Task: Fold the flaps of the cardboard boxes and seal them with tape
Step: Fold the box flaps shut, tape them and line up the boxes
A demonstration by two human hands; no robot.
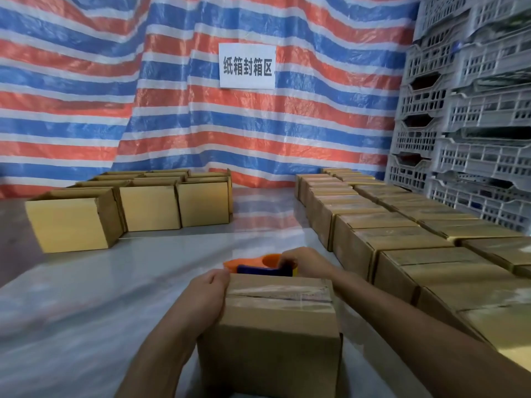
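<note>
L grip fingers curled, palm down; R grip curled, further fwd; forearms extended.

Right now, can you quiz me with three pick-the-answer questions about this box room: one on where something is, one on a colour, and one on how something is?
1. Where are the stacked grey crates?
A. On the right
B. On the left
C. On the ceiling

2. What colours is the tape dispenser in the right hand?
A. Green and white
B. Orange and blue
C. Black and pink

3. How is the top of the box nearest the camera?
A. Flaps standing open
B. Torn off
C. Flaps shut with tape along the seam

Answers:
1 A, they tower at the right edge.
2 B, its body is orange with a blue part below.
3 C, clear tape shines over the closed seam.
</note>
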